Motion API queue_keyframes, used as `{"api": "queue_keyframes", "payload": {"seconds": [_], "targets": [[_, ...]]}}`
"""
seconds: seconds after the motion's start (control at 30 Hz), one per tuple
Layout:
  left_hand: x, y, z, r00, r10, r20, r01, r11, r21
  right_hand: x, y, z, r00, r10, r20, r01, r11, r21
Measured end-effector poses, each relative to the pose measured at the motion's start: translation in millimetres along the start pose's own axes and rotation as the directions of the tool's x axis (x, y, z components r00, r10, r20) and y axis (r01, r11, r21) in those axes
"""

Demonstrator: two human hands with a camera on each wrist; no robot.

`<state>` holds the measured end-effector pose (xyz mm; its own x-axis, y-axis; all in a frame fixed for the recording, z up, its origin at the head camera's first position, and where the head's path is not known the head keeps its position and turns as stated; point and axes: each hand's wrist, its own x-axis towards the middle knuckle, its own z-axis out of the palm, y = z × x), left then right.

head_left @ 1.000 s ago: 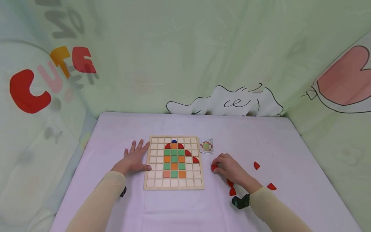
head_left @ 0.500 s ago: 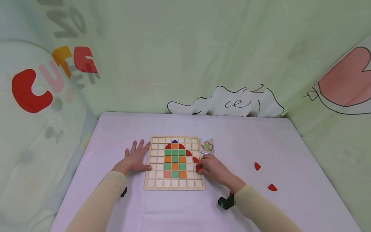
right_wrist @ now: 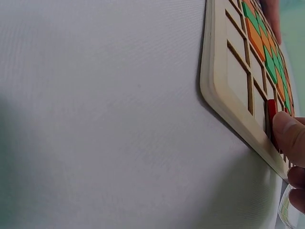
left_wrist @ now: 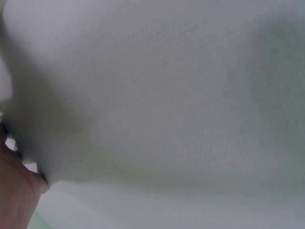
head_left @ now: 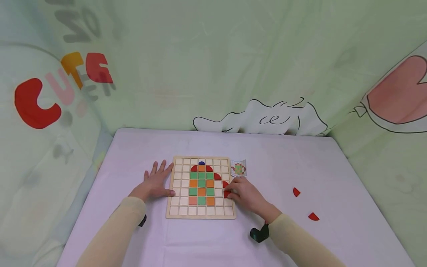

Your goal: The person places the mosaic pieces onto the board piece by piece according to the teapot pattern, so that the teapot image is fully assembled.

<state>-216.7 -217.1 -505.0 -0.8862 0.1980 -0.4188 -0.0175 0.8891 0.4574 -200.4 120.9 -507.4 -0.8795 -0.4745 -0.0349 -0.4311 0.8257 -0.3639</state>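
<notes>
A wooden grid board [head_left: 200, 217] lies on the table in the head view, with green and orange square tiles, a blue piece [head_left: 201, 163] and several red quarter-circle tiles in its cells. My right hand [head_left: 247, 194] is at the board's right edge, thumb and fingers pinching a red quarter-circle tile [head_left: 227, 194] at a cell of the rightmost column. The right wrist view shows this red tile [right_wrist: 272, 112] tilted up beside the thumb [right_wrist: 290, 138]. My left hand [head_left: 156, 184] lies flat with spread fingers, its thumb and forefinger touching the board's left edge.
A small printed card [head_left: 238, 168] with a coloured pattern lies right of the board. Two loose red quarter-circle tiles, one upper [head_left: 296, 192] and one lower [head_left: 313, 216], lie farther right. The right forearm covers part of the table.
My right hand has carried the red tile leftward from the table onto the board's right column, then shifted only slightly. The left hand stays in place at the left edge.
</notes>
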Motion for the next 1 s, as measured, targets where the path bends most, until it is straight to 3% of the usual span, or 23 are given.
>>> {"api": "queue_keyframes", "payload": {"seconds": [0.77,1.0], "targets": [[-0.5,2.4,-1.3,1.000,-0.005,0.002,0.005,1.000,0.018,4.3,-2.6,2.3,0.999,-0.007,-0.050,0.006,1.000,-0.029],[-0.5,1.3,-0.1,1.000,-0.006,0.001,0.006,1.000,0.019,-3.0,1.6,-6.7,0.997,-0.005,-0.073,0.006,1.000,0.017]]}}
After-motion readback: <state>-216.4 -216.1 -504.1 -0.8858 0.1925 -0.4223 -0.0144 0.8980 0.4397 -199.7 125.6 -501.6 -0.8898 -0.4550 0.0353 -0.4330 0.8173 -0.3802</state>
